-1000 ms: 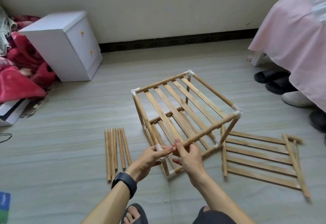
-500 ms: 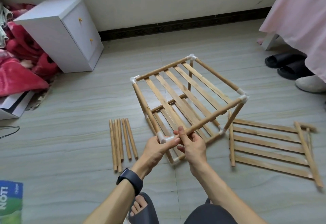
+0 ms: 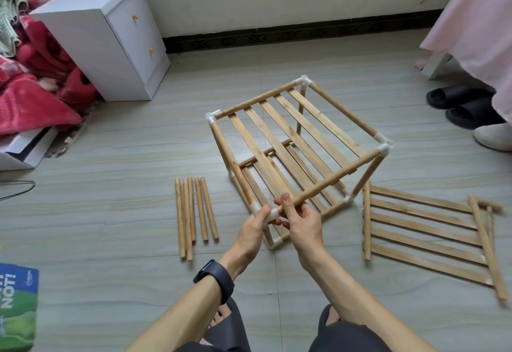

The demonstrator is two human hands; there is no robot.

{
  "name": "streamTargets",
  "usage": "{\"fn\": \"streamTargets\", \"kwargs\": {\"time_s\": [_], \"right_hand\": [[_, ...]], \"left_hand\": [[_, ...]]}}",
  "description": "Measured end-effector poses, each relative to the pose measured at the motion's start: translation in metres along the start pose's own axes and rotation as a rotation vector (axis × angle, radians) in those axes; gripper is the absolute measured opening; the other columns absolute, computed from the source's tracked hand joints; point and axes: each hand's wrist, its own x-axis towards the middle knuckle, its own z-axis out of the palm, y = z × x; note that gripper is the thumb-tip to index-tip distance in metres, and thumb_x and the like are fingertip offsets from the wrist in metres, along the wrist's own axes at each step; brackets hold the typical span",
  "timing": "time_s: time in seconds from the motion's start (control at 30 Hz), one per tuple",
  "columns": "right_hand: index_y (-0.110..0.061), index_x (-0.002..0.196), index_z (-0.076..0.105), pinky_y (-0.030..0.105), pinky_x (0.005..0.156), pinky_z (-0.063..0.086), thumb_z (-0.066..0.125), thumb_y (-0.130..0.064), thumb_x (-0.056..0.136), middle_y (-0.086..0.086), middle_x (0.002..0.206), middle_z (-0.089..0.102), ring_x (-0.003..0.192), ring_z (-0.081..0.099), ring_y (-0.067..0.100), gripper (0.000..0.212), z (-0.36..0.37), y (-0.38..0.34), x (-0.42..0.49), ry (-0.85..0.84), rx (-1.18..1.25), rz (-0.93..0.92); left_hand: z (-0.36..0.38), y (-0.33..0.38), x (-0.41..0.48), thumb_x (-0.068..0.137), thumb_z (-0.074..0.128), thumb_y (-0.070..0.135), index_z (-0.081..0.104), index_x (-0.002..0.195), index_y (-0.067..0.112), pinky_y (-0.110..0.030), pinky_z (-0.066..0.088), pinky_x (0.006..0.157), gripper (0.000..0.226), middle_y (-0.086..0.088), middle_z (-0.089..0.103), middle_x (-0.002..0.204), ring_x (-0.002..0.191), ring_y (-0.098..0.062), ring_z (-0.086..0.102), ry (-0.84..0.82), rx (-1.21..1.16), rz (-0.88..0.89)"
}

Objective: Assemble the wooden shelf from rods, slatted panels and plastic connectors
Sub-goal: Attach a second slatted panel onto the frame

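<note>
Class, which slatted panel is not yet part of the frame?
The loose panel flat on the floor, right of the frame; the other two sit within it.

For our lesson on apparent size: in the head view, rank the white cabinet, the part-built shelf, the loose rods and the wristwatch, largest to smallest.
1. part-built shelf
2. white cabinet, though it stands farther off, so true size is unsure
3. loose rods
4. wristwatch

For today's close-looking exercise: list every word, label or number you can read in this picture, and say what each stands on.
"NOT!": white capitals, turned sideways, on the blue and green printed sheet at the lower left.
Small white print near it on the same sheet: too small to read.
Nothing else bears readable text.
</note>
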Motion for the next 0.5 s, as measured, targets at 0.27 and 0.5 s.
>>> {"fn": "streamTargets", "kwargs": {"time_s": [0.27, 0.5], "right_hand": [[-0.014, 0.105, 0.069, 0.026, 0.074, 0.061, 0.064, -0.054, 0.092, -0.009, 0.096, 0.078, 0.087, 0.075, 0.010, 0.043, 0.008, 0.001, 0.003, 0.007, -0.073, -0.023], [-0.005, 0.102, 0.065, 0.033, 0.063, 0.060, 0.061, -0.036, 0.101, 0.008, 0.089, 0.076, 0.076, 0.075, 0.021, 0.032, -0.029, -0.025, 0.045, -0.084, -0.202, 0.073]], "left_hand": [[0.006, 0.008, 0.001, 0.098, 0.014, 0.067, 0.068, 0.096, 0.062, -0.026, 0.030, 0.098, 0.054, 0.011, 0.064, 0.119, 0.116, 0.002, 0.050, -0.057, 0.114, 0.085], [-0.016, 0.030, 0.014, 0.104, 0.019, 0.063, 0.048, 0.143, 0.042, -0.025, 0.019, 0.106, 0.053, 0.018, 0.039, 0.142, 0.132, -0.001, 0.033, -0.285, 0.303, 0.003]]}}
